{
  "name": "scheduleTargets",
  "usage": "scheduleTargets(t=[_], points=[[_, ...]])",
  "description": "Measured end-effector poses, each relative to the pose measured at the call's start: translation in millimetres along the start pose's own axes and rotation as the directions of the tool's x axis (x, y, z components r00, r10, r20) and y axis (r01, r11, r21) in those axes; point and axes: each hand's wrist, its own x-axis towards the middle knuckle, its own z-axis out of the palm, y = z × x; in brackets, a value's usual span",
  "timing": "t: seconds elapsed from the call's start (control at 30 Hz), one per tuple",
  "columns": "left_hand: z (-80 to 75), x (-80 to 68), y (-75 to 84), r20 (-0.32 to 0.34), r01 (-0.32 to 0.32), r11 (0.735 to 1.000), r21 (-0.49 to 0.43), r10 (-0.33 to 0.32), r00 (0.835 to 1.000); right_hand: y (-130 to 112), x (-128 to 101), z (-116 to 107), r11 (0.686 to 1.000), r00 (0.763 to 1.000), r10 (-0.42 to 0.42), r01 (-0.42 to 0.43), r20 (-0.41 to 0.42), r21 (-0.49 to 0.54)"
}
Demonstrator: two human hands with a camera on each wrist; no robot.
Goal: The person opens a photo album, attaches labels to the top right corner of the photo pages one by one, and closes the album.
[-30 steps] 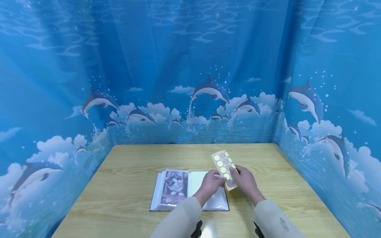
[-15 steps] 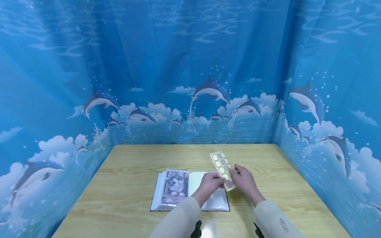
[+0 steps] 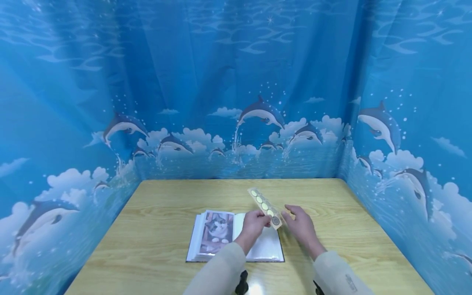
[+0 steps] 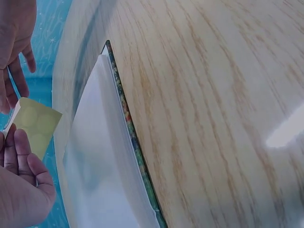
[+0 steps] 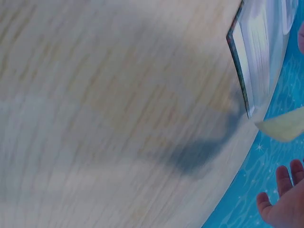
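Observation:
A narrow tan sheet of round stickers (image 3: 259, 200), with pale yellow discs and a grey one at its near end, slants above the right page of an open photo album (image 3: 263, 250). My left hand (image 3: 253, 224) pinches the sheet near its lower end. In the left wrist view, the left hand (image 4: 23, 190) holds the sheet (image 4: 35, 121) from below. My right hand (image 3: 301, 226) is just right of the sheet with fingers loosely spread. The right wrist view shows a gap between the right hand (image 5: 287, 202) and the sheet (image 5: 285, 126).
The album lies on a wood-grain table (image 3: 155, 213), its left page showing a cat photo (image 3: 216, 232). Blue dolphin-print curtains (image 3: 206, 102) stand along the table's back and sides.
My right hand has let go of the sticker sheet and sits slightly apart from it. The left hand has moved the sheet left and tilted its far end further left.

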Motion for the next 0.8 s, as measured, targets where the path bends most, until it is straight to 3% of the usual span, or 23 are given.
scheduleTargets(t=[0.43,0.8], points=[[-0.1,4.3,1.1,-0.077,0.013,0.999,-0.032,-0.015,0.997,-6,-11,22,0.986,0.981,-0.161,0.154,-0.113,-0.063],[-0.4,3.8,2.7,-0.079,0.012,0.998,-0.053,-0.017,0.997,-13,-15,28,0.980,0.970,-0.193,0.182,-0.147,-0.081]])
